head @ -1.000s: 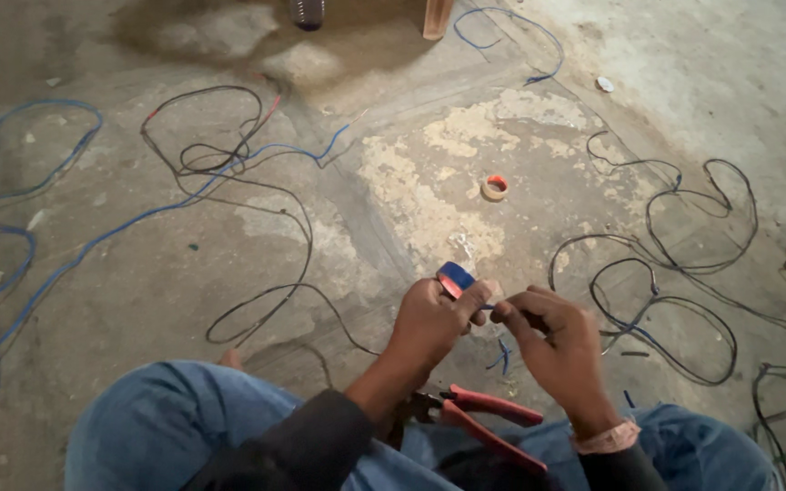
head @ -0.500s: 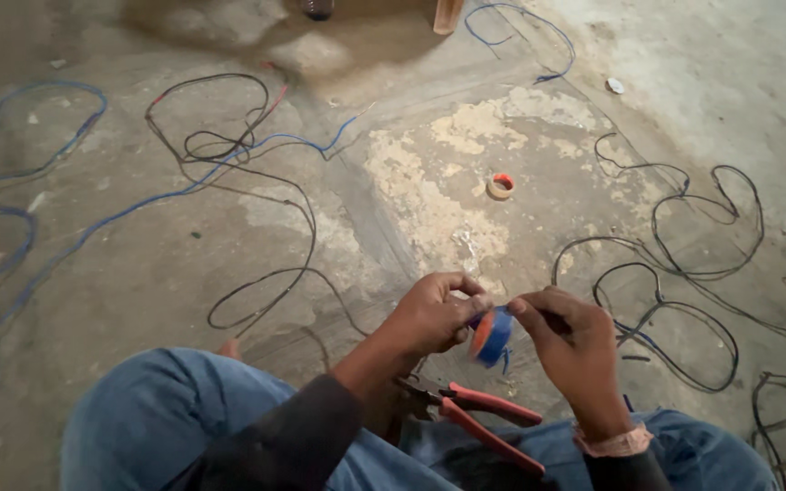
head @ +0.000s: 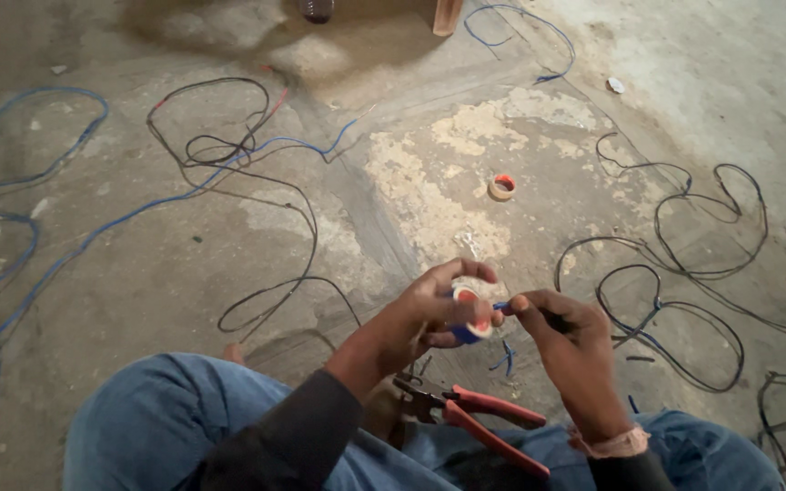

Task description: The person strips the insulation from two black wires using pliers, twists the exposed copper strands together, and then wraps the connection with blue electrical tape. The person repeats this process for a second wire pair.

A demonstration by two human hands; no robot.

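Observation:
I sit on a concrete floor with my knees in blue jeans at the bottom of the head view. My left hand (head: 437, 307) grips a small roll of blue tape (head: 471, 314) with a white core. My right hand (head: 568, 341) pinches a thin wire (head: 500, 307) just right of the roll, fingers closed on it. The two hands are almost touching. Red-handled pliers (head: 484, 414) rest on my lap below the hands.
Black cables (head: 675, 273) loop over the floor at right, blue and black cables (head: 175, 182) at left. A small orange tape roll (head: 501, 187) lies on a pale patch of floor ahead. Two dark objects stand at the top edge.
The tape roll has turned in my left hand, moving around the wire end held by my right hand. Both hands stayed in about the same place.

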